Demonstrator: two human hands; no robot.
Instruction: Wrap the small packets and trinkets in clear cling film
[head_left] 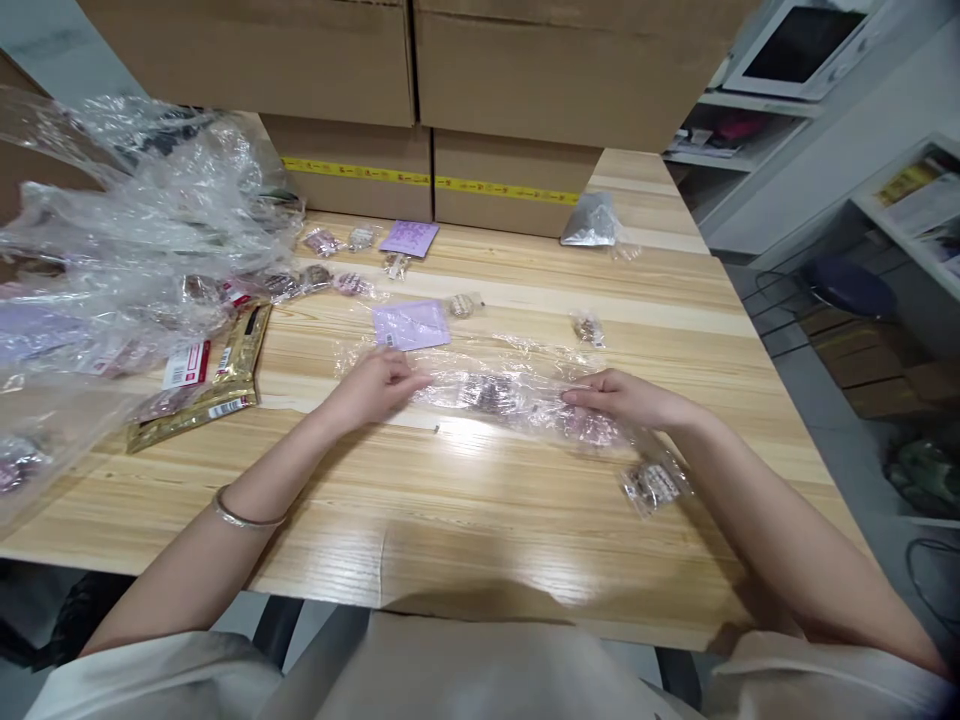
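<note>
Between my hands a clear plastic bag [510,365] lies stretched along the table, with small dark and pinkish wrapped packets [491,392] showing through it. My left hand [381,385] pinches the bag's left end. At its right part my right hand [611,395] grips the film between thumb and fingers. Just beyond my left hand is a flat purple packet [411,325]. One small clear packet with white print [652,485] rests below my right hand. A wrapped round piece [461,305] and another small packet [587,328] lie farther off.
A heap of crumpled clear plastic bags [150,220] covers the left side, beside gold packets [244,355]. Stacked cardboard boxes [517,165] stand along the back. Near them are another purple packet [409,238] and a silver pouch [592,220]. Shelves with a microwave [799,45] stand at right.
</note>
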